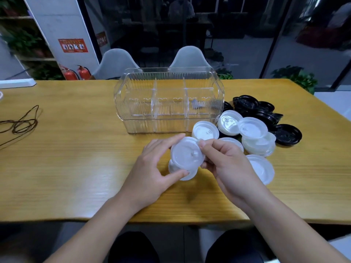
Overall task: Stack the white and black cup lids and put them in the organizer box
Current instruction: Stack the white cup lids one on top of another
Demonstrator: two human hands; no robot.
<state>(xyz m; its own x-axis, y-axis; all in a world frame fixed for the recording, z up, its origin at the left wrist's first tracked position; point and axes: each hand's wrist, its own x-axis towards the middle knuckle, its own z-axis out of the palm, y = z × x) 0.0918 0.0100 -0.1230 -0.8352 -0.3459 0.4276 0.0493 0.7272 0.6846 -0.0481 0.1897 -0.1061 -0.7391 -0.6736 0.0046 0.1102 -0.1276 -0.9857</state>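
Both our hands meet at frame centre: left hand (152,166) grips the small white lid stack (185,160), right hand (226,164) pinches its top lid's rim. We should seat it squarely before reaching for loose white lids (254,137), black lids (266,114), organizer box (169,100) above.

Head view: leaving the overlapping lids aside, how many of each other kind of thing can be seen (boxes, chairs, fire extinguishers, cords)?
organizer box: 1
chairs: 2
fire extinguishers: 2
cord: 1
Total: 6
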